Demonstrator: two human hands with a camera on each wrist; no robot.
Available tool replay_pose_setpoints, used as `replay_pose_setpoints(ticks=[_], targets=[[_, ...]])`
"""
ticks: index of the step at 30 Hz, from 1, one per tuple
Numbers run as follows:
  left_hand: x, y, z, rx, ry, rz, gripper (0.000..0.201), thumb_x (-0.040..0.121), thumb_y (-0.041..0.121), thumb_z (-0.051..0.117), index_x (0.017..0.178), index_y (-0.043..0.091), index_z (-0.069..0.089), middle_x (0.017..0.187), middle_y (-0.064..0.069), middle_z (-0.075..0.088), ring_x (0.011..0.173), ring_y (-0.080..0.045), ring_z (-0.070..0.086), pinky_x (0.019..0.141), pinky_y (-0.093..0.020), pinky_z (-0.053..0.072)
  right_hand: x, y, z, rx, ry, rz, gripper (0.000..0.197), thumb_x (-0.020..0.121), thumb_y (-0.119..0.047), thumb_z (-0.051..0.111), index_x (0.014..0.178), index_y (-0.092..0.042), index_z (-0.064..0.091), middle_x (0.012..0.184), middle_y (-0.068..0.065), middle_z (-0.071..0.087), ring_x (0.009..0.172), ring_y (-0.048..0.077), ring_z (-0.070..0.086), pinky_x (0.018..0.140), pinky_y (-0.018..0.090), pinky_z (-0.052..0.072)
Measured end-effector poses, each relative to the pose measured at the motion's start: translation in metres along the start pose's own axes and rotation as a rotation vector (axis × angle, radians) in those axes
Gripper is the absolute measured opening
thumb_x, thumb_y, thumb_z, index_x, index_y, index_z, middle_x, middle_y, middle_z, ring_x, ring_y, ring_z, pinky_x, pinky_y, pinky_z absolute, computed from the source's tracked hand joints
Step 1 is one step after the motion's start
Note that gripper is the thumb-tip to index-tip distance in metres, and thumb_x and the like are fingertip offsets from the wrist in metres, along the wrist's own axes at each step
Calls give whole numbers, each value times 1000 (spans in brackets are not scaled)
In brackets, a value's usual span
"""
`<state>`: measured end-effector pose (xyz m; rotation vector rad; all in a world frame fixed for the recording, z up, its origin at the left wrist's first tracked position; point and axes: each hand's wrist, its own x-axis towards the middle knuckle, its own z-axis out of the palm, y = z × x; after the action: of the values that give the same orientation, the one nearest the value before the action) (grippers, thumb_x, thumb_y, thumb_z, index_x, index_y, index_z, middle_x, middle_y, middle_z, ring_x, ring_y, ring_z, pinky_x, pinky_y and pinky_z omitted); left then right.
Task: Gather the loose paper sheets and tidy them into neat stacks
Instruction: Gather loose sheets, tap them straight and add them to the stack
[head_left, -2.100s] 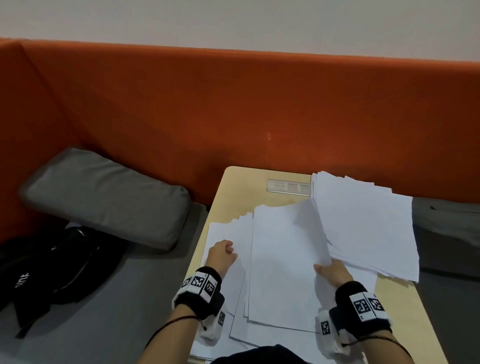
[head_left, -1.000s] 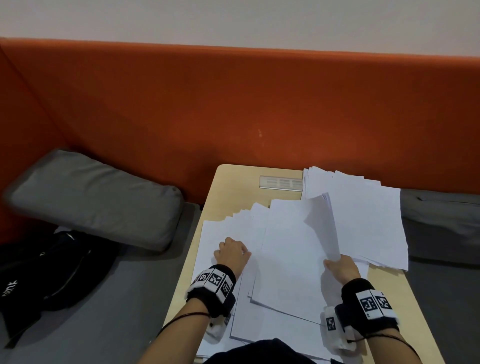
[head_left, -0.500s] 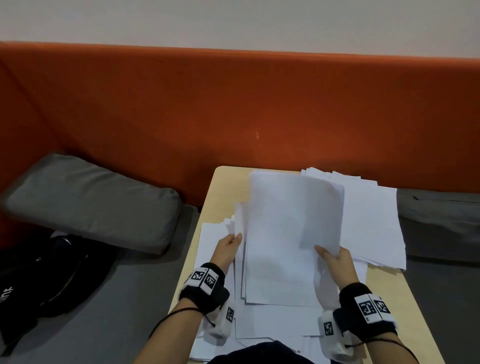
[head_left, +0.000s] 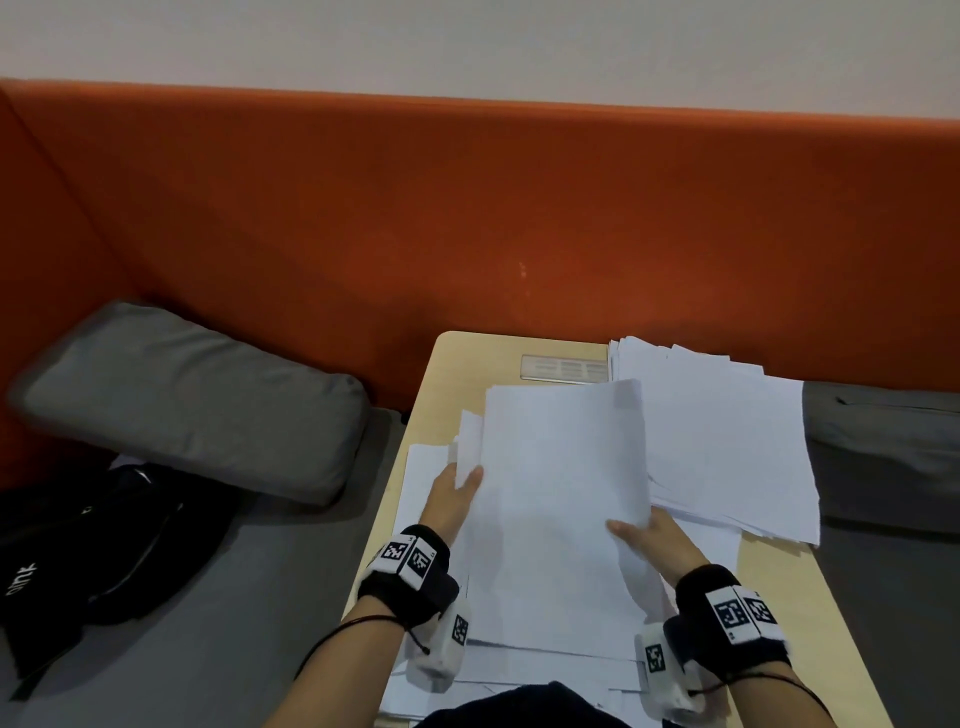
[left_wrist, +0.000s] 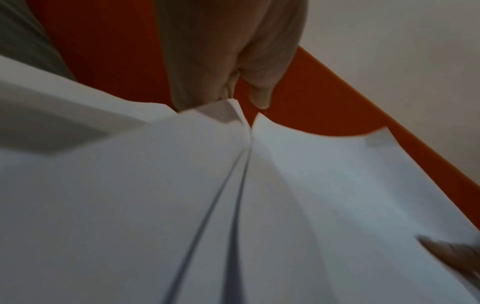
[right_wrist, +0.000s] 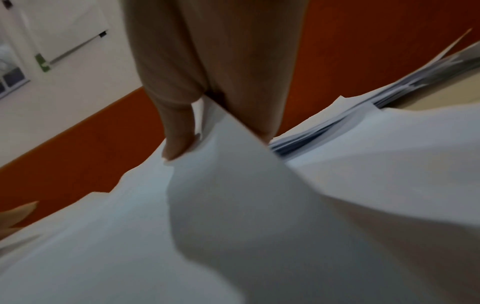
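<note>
While an orange padded booth wall (head_left: 467, 208) backs a pale wooden table (head_left: 452, 374), a fanned white pile (head_left: 727, 441) waits untidied at right; left hand (head_left: 452, 499) and right hand (head_left: 654, 540) pinch a lifted white sheaf (head_left: 561, 493) by its side edges, with loose sheets (head_left: 519, 670) underneath.

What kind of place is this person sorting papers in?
Probably an office lounge or booth seating nook. A small wooden table sits between grey seat cushions against an orange upholstered partition, and a wall-mounted whiteboard appears in the right wrist view.
</note>
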<state>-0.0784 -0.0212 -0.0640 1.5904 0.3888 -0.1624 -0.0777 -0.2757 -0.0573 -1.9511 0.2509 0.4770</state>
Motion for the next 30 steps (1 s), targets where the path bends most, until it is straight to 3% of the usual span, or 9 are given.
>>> replay_pose_setpoints(ticks=[3,6,8,11,13,15,19,25,30], targets=[[-10,1,8,-4,-111,52,34,93,5,50,124,21,47,130,-7,57,115,-22,57,100,-42,46,3,-1,4,95,27,-43,47,87,-5,61,131,-5,44,115,10,59,98,23,58,76,27,46],[-17,16,9,-110,-163,148,39,93,2,48,128,19,47,123,-1,61,111,-19,61,93,-38,52,5,-5,0,289,93,-62,51,85,0,62,132,-8,43,121,9,57,108,25,55,93,34,42],[-14,26,7,-98,-151,211,35,95,7,48,129,16,46,123,-2,60,112,-20,60,94,-36,51,5,-9,-6,377,102,-36,34,86,1,60,120,-5,54,114,11,61,103,26,58,93,35,43],[6,18,3,129,14,176,33,96,9,46,129,11,46,133,-8,51,123,-24,50,101,-33,41,11,-10,-16,323,273,-15,22,87,2,58,109,3,58,104,16,61,93,25,56,85,34,43],[11,3,1,334,68,33,39,96,8,45,135,7,41,140,-11,42,129,-26,42,105,-33,37,18,-3,-23,247,340,24,23,87,3,56,110,7,58,98,16,60,89,26,54,80,34,42],[11,-11,0,441,33,-42,45,95,7,46,139,5,36,143,-12,39,132,-26,39,108,-36,36,24,8,-27,150,352,85,27,87,1,56,113,8,57,99,16,59,91,29,54,81,35,43],[10,-9,1,544,47,-54,45,92,2,49,136,2,40,135,-14,46,124,-27,47,104,-36,41,31,26,-21,58,346,164,32,85,-1,59,116,6,56,109,22,61,107,38,56,93,43,43],[7,-7,2,752,45,6,42,91,1,50,132,-1,46,134,-19,48,124,-30,47,105,-37,40,34,32,-15,50,347,191,33,85,-2,59,117,6,56,103,18,59,109,38,56,91,40,42],[6,-6,6,706,109,44,32,90,-1,50,122,3,53,127,-13,48,117,-26,51,97,-37,46,32,31,-14,56,350,202,32,85,-3,58,116,5,57,99,15,57,109,38,55,90,39,42]])
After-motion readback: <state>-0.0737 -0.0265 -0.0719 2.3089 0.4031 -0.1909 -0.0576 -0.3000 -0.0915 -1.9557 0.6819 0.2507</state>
